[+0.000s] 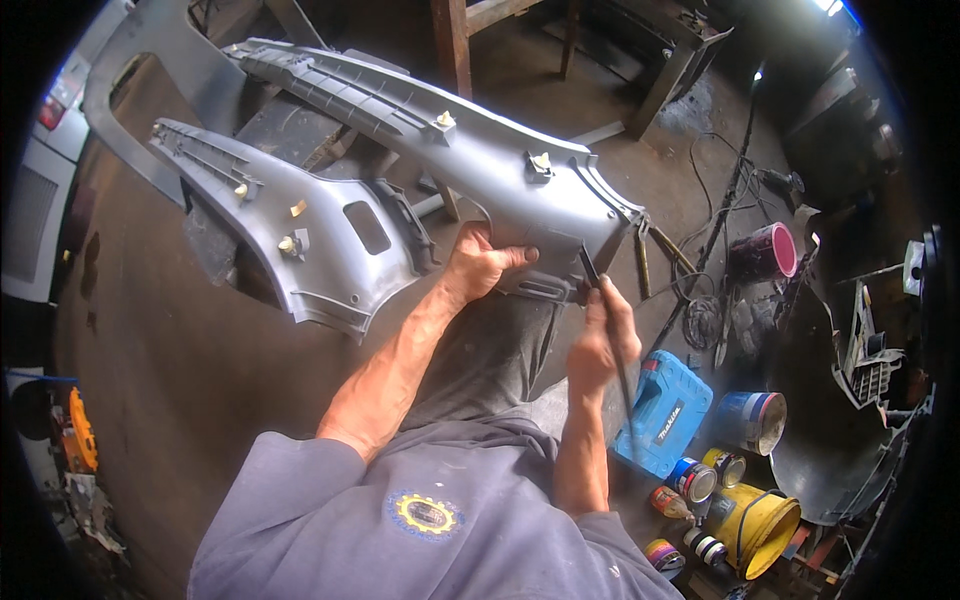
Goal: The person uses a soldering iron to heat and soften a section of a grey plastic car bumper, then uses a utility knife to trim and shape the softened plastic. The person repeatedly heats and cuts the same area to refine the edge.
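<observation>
A long silver-grey car trim panel (470, 165), moulded plastic with ribs and pale clips, stretches from the far left toward me. My left hand (483, 263) grips its near edge, the thumb lying on the upper face and the fingers mostly hidden around the rim. In my right hand (603, 335) is a slim dark stick-like tool (589, 264), its end at the panel's surface near a thin line. A dark thin length trails below that hand; whether it is a cord or part of the tool is unclear. To the left lies a second similar panel (330, 265) with a rectangular opening.
A blue tool case (662, 412), several paint cans, a yellow bucket (765, 530) and a pink-rimmed bucket (765, 252) stand on the floor at right. Cables (705, 290) run beyond the panel. A wooden-legged stand (452, 45) is at the back, and a white vehicle (40, 200) at far left.
</observation>
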Tool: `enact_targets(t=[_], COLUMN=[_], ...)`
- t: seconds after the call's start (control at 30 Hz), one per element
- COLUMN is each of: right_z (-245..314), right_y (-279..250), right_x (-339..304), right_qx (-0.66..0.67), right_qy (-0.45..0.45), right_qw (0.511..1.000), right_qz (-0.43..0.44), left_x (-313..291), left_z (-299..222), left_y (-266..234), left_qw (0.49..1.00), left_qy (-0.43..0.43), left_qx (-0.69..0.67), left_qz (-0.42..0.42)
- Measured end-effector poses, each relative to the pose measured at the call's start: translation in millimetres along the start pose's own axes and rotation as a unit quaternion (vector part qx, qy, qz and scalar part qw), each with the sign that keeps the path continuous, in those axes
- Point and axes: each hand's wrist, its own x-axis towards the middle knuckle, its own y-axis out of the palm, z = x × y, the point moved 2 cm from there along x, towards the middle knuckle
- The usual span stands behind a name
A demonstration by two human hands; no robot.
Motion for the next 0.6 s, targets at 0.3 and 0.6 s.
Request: enact_targets(t=[0.3, 0.6], right_z=[7.4, -14.6], right_y=[-60.2, -20.5], right_x=[-0.8, 6.5], right_qx=[0.157, 0.191], right_qy=[0.123, 0.129], right_qw=[0.979, 0.971], right_qz=[0.048, 0.063], left_x=[14.2, 7.1], left_z=[0.5, -14.4], left_y=[-6.4, 1.7], left_qw=[0.998, 0.997], left_qy=[-0.047, -0.08], left_qx=[0.047, 0.016], left_qz=[0.002, 0.003])
